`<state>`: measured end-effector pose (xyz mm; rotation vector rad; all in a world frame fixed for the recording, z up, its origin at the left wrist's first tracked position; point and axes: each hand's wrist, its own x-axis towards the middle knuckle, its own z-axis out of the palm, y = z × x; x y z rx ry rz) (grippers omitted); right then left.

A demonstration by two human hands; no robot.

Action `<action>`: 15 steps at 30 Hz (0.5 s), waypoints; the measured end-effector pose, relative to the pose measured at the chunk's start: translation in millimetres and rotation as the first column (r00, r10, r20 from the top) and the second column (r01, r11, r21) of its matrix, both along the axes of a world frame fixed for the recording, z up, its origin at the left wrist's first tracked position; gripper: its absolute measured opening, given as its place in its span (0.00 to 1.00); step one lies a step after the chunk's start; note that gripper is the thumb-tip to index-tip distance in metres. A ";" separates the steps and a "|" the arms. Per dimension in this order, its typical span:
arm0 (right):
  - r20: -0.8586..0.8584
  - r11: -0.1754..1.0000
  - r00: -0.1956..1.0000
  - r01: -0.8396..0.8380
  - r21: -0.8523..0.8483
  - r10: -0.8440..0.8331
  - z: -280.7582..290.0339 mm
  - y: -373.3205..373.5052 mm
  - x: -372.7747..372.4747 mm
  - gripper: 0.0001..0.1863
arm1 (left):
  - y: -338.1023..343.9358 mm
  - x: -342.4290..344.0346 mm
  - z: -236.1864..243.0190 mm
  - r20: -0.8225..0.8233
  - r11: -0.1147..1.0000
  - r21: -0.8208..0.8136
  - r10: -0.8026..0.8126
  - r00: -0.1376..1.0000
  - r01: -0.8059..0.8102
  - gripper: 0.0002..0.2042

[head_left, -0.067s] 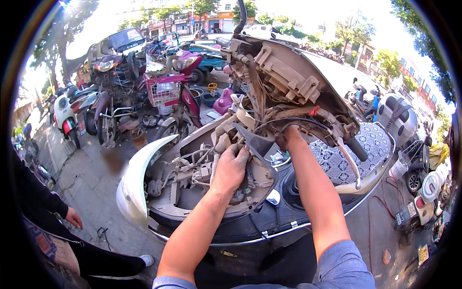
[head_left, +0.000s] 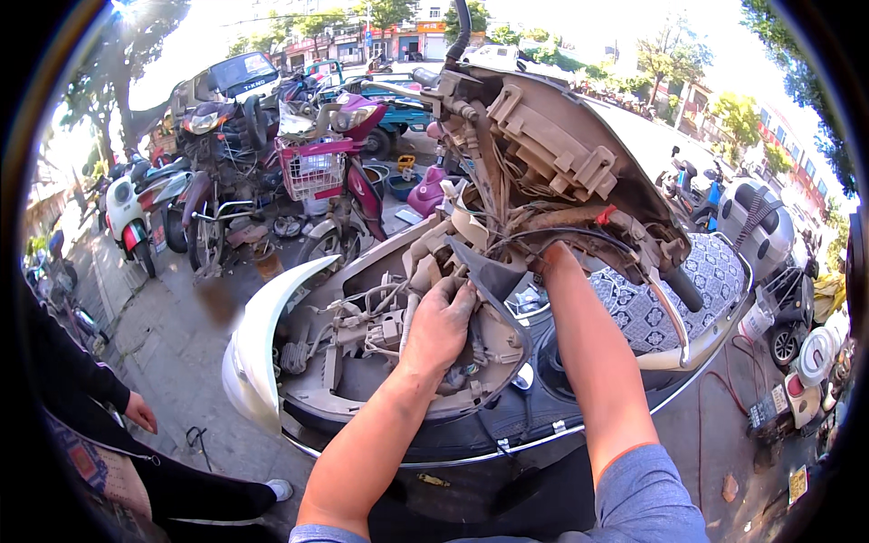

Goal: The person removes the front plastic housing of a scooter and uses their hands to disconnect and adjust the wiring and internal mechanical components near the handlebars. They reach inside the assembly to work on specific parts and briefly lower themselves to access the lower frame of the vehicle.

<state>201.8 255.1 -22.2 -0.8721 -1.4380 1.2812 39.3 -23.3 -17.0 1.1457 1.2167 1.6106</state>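
Note:
A dusty electric scooter with its front opened up stands before me. My left hand (head_left: 441,321) is closed over the inner edge of the grey-brown front panel (head_left: 434,407), next to wires and connectors (head_left: 380,326); what its curled fingers grip is hidden. Deeper in, my right hand (head_left: 554,261) reaches behind the panel and under the handlebar cables, its fingers out of sight. Above it, the lifted handlebar cover (head_left: 552,136) shows its dusty underside. A red tie (head_left: 606,215) marks the handlebar, beside a brake lever (head_left: 668,317). A white curved fender (head_left: 258,348) sits at the left end.
The scooter's patterned seat (head_left: 706,281) lies to the right. A person in dark clothes (head_left: 81,380) stands close on the left. Parked scooters (head_left: 131,204) and a pink one with a white basket (head_left: 312,172) stand behind. A reddish hose (head_left: 706,398) and assorted parts (head_left: 797,389) line the right side.
The view has shifted slightly, so the scene sits a little further right. Both hands stay at the same places on the scooter.

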 end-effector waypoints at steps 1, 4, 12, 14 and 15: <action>-0.008 0.999 1.000 0.014 -0.033 -0.014 0.0 9.6 -6.9 0.18 | -3.7 -0.3 1.4 -0.010 1.000 -0.001 -0.018 1.000 0.018 0.18; -0.039 0.994 0.998 0.043 -0.098 -0.047 -4.4 31.4 -17.0 0.17 | -12.0 2.0 12.3 0.125 0.994 0.018 -0.114 0.986 0.112 0.17; -0.111 0.980 0.991 0.050 -0.190 -0.072 -7.0 67.0 18.2 0.17 | -5.6 -1.2 2.3 0.247 0.985 0.025 -0.170 0.954 0.169 0.16; -0.125 0.977 0.990 0.041 -0.208 -0.068 -7.9 72.5 20.6 0.17 | -7.4 -2.3 0.1 0.253 0.987 -0.003 -0.155 0.955 0.161 0.16; -0.131 0.977 0.989 0.039 -0.211 -0.068 -6.4 76.2 22.7 0.16 | -7.3 -2.6 1.2 0.254 0.987 -0.009 -0.152 0.955 0.159 0.16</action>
